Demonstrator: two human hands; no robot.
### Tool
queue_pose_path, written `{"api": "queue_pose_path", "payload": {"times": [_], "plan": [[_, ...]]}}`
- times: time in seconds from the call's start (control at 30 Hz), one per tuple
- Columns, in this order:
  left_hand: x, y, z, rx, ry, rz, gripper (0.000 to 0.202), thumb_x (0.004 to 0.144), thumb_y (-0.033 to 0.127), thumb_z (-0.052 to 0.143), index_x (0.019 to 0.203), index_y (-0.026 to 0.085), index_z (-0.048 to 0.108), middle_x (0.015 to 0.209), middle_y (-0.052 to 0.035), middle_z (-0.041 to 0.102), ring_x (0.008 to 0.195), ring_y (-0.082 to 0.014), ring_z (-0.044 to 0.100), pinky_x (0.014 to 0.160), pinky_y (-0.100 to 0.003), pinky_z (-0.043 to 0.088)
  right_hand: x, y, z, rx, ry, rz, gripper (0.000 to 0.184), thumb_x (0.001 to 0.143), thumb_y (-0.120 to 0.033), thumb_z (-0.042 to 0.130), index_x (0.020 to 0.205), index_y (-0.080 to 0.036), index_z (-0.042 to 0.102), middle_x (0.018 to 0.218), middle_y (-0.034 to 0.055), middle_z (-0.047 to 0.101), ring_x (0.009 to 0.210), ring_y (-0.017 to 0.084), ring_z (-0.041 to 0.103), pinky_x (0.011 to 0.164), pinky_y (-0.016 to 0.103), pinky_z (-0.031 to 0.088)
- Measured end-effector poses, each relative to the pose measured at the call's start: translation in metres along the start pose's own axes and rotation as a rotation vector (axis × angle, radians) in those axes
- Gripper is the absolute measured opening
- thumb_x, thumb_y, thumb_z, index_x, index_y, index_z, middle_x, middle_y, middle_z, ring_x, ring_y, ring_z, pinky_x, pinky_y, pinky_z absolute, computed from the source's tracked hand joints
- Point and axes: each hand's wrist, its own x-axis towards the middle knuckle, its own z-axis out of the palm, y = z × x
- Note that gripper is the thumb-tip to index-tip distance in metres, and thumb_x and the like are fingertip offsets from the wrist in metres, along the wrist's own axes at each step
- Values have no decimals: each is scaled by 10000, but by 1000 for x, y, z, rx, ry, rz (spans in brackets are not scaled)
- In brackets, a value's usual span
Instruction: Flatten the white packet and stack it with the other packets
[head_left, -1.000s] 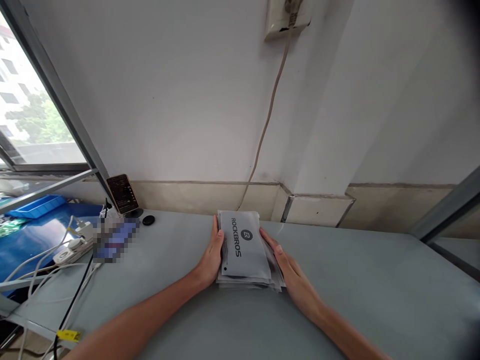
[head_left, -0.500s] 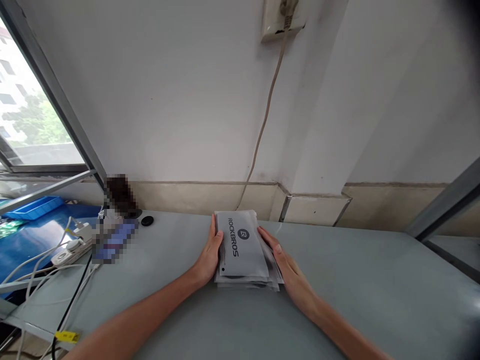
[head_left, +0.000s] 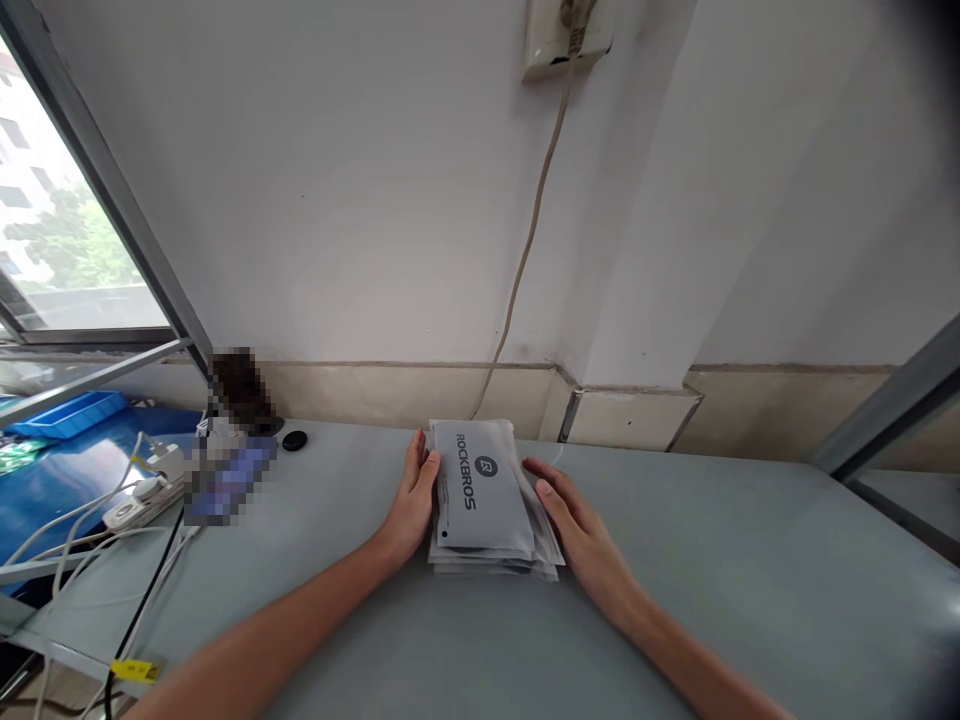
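Note:
A stack of frosted plastic bags (head_left: pixel 480 490) printed ROCKBROS lies on the grey table (head_left: pixel 360 620), its layers slightly uneven along the front and right edges. At the stack's left side is my left hand (head_left: pixel 409 503), fingers stretched out and the thumb by the edge; whether it touches is hard to tell. On the other side my right hand (head_left: pixel 581 525) is open, its fingertips a little apart from the upper right edge. Neither hand grips the stack.
A small round black object (head_left: pixel 295 441) lies at the back left, near a pixelated area. Further left are a white power strip (head_left: pixel 135 508), loose cables and a blue tray (head_left: pixel 71 415). A beige cord (head_left: pixel 534 225) hangs from the wall socket (head_left: pixel 566 40) behind the table.
Both hands have loosened from the stack's sides. The right hand has moved slightly outward, and the left fingers have shifted a little to the left. The stack stays almost in place.

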Motion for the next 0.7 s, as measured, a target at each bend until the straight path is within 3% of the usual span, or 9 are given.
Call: {"api": "queue_pose_path", "payload": {"times": [0.1,0.23,0.33,0.7], "plan": [[2,-2,-2,12,52,-5,639,1005,615,509,1558,327,368,1711,-19,281,1591,-257,221,1306,-406,186,2,1,0,45,91,35,586,923,-706,526,1283,-252,617,1404,109,687,1248,322,668,996,441,588],[5,-6,-6,29,71,-8,628,1003,649,490,1502,280,402,1679,-75,335,1541,-277,327,1279,-415,249,2,4,-1,40,162,56,579,909,-663,572,1328,-265,530,1208,110,780,1035,319,763,890,472,625],[6,-7,-7,17,70,1,628,991,680,493,1471,279,425,1647,-85,382,1509,-288,378,1258,-419,284,1,6,-2,47,150,83,547,918,-650,569,1314,-275,532,1134,100,809,991,325,780,845,475,635],[4,-1,-6,-186,91,-4,536,967,636,584,1356,269,564,1400,-90,626,1348,-308,550,1146,-425,439,-1,7,2,180,16,97,587,861,-733,648,1263,-309,592,1140,61,812,1072,320,762,987,494,583]]}}
